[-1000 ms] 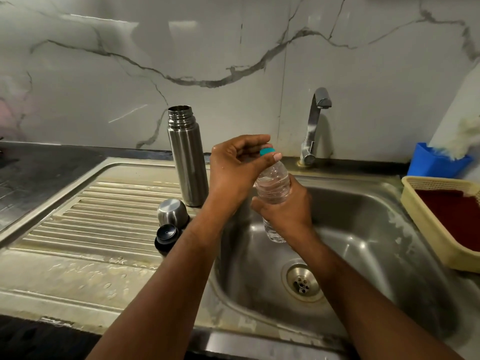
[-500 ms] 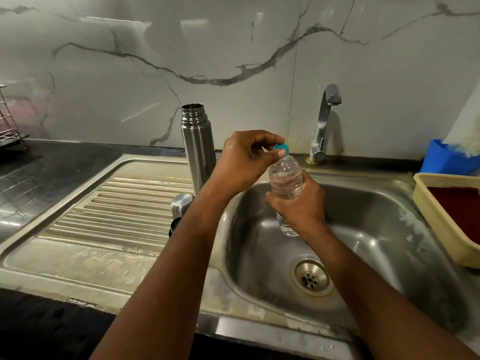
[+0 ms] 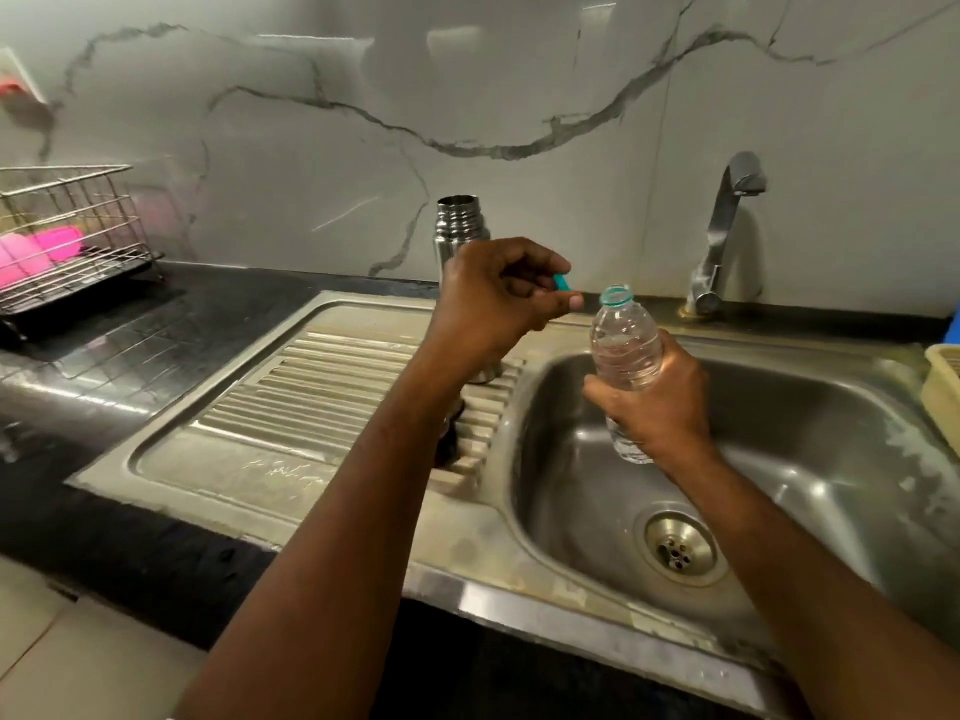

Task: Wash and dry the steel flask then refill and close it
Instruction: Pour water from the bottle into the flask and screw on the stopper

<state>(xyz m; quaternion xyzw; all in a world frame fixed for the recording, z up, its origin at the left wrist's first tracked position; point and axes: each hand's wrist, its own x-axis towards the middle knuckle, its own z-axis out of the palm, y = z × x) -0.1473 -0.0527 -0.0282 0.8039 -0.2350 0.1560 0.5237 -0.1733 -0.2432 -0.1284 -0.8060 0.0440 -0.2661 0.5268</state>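
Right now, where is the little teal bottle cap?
The teal cap is pinched in the left hand, just left of the open plastic bottle, in front of the steel flask.

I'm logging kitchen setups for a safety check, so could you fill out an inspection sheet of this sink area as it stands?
Surface: steel draining board, wet in patches; sink beside it.
Job's things: open steel flask upright on the board; water bottle, uncapped, held over the sink; teal cap off.
Clutter: wire rack with pink items; yellow basket.
Hands: left hand pinches the cap; right hand grips the bottle.
Cables: nothing seen.
Surroundings: marble wall, tap, dark counter.
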